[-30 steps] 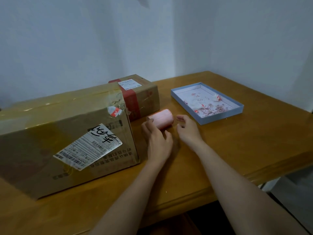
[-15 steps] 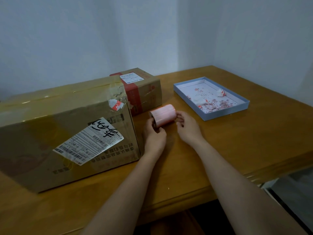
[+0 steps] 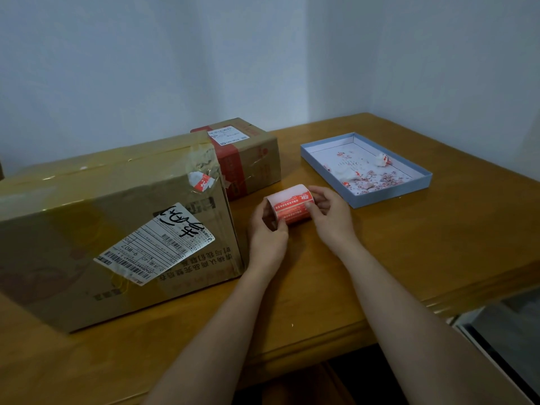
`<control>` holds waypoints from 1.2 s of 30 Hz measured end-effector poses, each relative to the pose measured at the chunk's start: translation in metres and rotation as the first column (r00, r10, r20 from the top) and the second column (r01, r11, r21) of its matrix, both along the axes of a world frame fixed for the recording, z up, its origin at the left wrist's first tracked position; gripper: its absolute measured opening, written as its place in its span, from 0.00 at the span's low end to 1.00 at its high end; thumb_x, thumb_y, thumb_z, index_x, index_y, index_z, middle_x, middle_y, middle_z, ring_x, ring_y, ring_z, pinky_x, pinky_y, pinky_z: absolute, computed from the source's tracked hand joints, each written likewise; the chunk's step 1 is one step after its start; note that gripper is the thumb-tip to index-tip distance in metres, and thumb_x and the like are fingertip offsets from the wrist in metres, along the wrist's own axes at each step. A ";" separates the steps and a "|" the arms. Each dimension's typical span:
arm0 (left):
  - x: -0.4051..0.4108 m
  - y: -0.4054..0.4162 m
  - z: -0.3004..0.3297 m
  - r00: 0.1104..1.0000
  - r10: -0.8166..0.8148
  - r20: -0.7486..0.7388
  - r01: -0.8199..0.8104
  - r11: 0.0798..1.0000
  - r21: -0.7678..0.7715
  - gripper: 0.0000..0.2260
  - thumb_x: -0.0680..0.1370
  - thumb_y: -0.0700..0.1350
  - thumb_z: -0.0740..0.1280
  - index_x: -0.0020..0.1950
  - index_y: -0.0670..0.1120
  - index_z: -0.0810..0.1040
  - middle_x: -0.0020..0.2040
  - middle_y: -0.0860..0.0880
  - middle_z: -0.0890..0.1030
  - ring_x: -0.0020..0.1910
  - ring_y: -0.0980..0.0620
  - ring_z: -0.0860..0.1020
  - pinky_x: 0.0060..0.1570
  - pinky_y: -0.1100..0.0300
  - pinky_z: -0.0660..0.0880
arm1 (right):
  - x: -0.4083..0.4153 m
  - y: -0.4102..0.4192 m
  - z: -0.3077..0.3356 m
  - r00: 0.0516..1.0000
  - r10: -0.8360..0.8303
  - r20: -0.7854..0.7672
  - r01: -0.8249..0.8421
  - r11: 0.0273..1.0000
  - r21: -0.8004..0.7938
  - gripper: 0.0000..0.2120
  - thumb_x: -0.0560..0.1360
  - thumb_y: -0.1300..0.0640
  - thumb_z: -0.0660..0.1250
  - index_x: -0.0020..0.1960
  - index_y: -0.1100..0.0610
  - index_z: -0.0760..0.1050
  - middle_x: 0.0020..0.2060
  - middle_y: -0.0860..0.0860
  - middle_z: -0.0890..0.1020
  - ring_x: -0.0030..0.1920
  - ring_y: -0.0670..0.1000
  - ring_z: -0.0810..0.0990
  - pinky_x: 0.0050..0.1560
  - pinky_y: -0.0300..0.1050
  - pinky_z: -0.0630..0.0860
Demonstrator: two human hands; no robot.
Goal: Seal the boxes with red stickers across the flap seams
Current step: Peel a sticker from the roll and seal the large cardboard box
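A roll of red stickers (image 3: 289, 204) is held just above the wooden table, a red printed sticker facing me. My left hand (image 3: 267, 235) grips its left end and my right hand (image 3: 328, 214) grips its right end. To the left lies a large cardboard box (image 3: 96, 229) with clear tape along its top seam, a white shipping label and a torn red sticker scrap near the upper corner. Behind the large one stands a smaller cardboard box (image 3: 248, 156) with a red band across its top and front.
A shallow blue tray (image 3: 391, 194) with white and red paper scraps lies at the right rear of the wooden table (image 3: 409, 258). White walls meet in a corner behind. The table's front edge runs close below my forearms.
Both hands have lifted the roll off the table and turned it, so a red printed sticker now faces me instead of the pale pink backing.
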State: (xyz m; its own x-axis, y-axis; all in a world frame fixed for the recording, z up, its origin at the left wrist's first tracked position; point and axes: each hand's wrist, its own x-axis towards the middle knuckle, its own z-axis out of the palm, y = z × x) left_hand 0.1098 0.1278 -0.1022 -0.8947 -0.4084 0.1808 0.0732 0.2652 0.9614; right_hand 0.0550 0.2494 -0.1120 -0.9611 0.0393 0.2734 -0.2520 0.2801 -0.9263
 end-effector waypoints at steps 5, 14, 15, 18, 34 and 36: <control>0.001 0.000 0.000 0.999 -0.018 -0.027 0.019 1.000 0.017 0.22 0.78 0.37 0.67 0.70 0.49 0.68 0.57 0.52 0.77 0.49 0.65 0.75 0.42 0.78 0.71 | 0.001 0.001 0.002 0.999 -0.044 0.005 0.045 0.998 -0.045 0.15 0.79 0.54 0.65 0.65 0.53 0.73 0.53 0.46 0.78 0.48 0.40 0.76 0.41 0.28 0.72; 0.001 -0.001 0.000 0.999 -0.035 -0.004 0.035 0.997 0.068 0.19 0.77 0.43 0.69 0.64 0.53 0.66 0.50 0.56 0.76 0.47 0.61 0.77 0.41 0.69 0.74 | 0.003 0.000 0.003 0.998 -0.058 -0.023 0.056 0.997 -0.055 0.13 0.79 0.54 0.66 0.62 0.53 0.73 0.53 0.45 0.77 0.50 0.41 0.76 0.42 0.28 0.73; 0.002 -0.001 0.001 0.999 -0.044 0.005 0.043 0.996 0.079 0.18 0.78 0.45 0.69 0.63 0.53 0.66 0.50 0.56 0.75 0.47 0.61 0.77 0.41 0.69 0.74 | 0.003 0.000 0.002 0.998 -0.055 -0.020 0.054 0.997 -0.055 0.13 0.79 0.53 0.65 0.62 0.53 0.73 0.54 0.45 0.77 0.50 0.41 0.76 0.42 0.28 0.73; 0.004 0.000 0.003 0.997 -0.070 0.025 0.068 0.993 0.093 0.16 0.79 0.48 0.67 0.62 0.54 0.65 0.49 0.59 0.74 0.45 0.64 0.75 0.38 0.71 0.74 | 0.001 -0.001 0.000 0.998 -0.050 0.032 0.052 0.996 -0.072 0.16 0.80 0.48 0.62 0.64 0.53 0.73 0.57 0.48 0.77 0.55 0.45 0.77 0.43 0.31 0.75; -0.013 -0.001 0.022 0.970 -0.154 0.188 0.100 0.958 0.269 0.15 0.80 0.49 0.65 0.66 0.49 0.75 0.58 0.50 0.77 0.46 0.57 0.77 0.35 0.69 0.73 | 0.005 -0.001 0.006 0.994 0.016 0.105 -0.007 0.996 -0.088 0.19 0.80 0.47 0.61 0.68 0.54 0.71 0.55 0.48 0.77 0.51 0.45 0.78 0.39 0.30 0.72; -0.011 0.002 0.021 0.983 -0.141 0.118 0.104 0.956 0.275 0.11 0.80 0.46 0.65 0.62 0.51 0.75 0.52 0.55 0.75 0.46 0.59 0.76 0.35 0.70 0.74 | 0.005 -0.001 0.008 0.995 0.022 0.097 -0.008 0.990 -0.140 0.18 0.80 0.51 0.62 0.69 0.53 0.71 0.55 0.47 0.75 0.51 0.42 0.77 0.37 0.28 0.73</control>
State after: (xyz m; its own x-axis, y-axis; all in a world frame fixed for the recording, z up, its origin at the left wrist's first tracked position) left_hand 0.0988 0.1298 -0.0814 -0.9494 -0.3109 -0.0453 -0.0462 -0.0046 0.9989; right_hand 0.0597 0.2486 -0.1042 -0.9838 0.0558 0.1704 -0.1610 0.1434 -0.9765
